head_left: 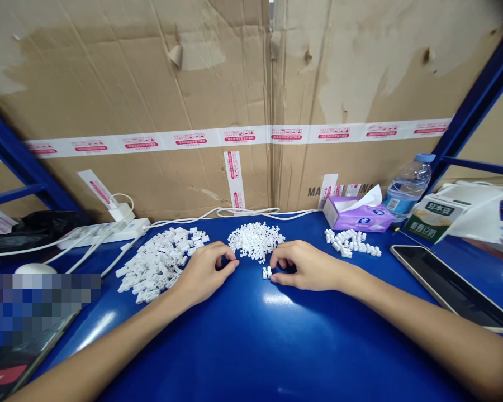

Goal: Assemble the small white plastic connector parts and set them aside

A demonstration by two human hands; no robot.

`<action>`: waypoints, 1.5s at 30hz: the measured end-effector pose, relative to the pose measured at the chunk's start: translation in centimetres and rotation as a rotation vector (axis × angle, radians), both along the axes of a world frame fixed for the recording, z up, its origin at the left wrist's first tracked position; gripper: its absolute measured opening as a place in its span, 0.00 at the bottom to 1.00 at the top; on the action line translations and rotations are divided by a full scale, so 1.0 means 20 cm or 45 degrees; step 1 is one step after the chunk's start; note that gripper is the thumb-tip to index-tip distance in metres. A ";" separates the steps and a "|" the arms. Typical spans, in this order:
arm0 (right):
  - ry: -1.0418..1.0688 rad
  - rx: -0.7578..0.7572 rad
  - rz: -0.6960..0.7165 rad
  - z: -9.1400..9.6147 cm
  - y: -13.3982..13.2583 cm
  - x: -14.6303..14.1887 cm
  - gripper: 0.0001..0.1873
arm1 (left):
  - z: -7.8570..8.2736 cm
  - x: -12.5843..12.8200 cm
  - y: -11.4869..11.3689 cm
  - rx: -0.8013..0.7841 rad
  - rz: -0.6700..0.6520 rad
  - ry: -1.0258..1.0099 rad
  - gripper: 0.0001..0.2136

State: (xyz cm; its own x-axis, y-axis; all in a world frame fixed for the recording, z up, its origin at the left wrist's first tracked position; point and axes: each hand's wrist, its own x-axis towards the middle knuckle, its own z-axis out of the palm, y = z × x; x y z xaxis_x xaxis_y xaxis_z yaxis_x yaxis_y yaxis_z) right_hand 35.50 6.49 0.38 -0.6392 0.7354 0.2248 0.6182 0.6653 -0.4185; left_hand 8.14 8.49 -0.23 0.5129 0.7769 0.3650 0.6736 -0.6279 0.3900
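Note:
My left hand (205, 271) rests on the blue table (251, 346) with its fingers curled in a pinch, just right of a large pile of white plastic parts (157, 262). What it pinches is hidden. My right hand (304, 265) lies opposite, fingers curled, its fingertips on a small white plastic part (267, 272). A dense middle heap of tiny white parts (255, 240) sits just beyond both hands. A smaller group of white pieces (352, 243) lies to the right.
A cardboard wall (235, 100) closes the back. A white power strip (104, 231) with cables lies at left, a purple tissue pack (356, 215), a water bottle (408, 187) and a carton (433, 218) at right. A dark tablet (452, 287) lies near my right forearm.

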 end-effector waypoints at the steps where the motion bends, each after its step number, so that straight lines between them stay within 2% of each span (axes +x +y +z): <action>1: -0.001 -0.004 -0.004 0.00 0.00 0.00 0.08 | 0.00 0.00 0.00 0.000 0.000 -0.007 0.06; 4: -0.005 -0.010 -0.005 0.01 0.00 0.00 0.08 | 0.00 0.00 0.00 -0.002 -0.004 -0.031 0.05; 9: 0.017 -0.018 -0.023 0.00 0.00 0.00 0.12 | 0.00 0.00 0.00 -0.009 0.001 -0.022 0.11; 18: 0.014 -0.007 -0.012 -0.01 0.01 0.00 0.11 | 0.06 -0.03 0.00 -0.077 -0.071 0.220 0.13; 25: 0.059 -0.028 -0.028 -0.01 -0.01 -0.01 0.10 | 0.07 -0.07 0.02 -0.059 -0.113 0.309 0.12; 35: 0.114 0.023 0.018 -0.03 -0.02 -0.04 0.08 | 0.06 -0.05 -0.01 0.012 -0.144 0.312 0.16; 45: 0.117 -0.009 -0.024 -0.02 -0.03 -0.05 0.07 | 0.07 -0.04 -0.03 -0.038 -0.181 0.292 0.12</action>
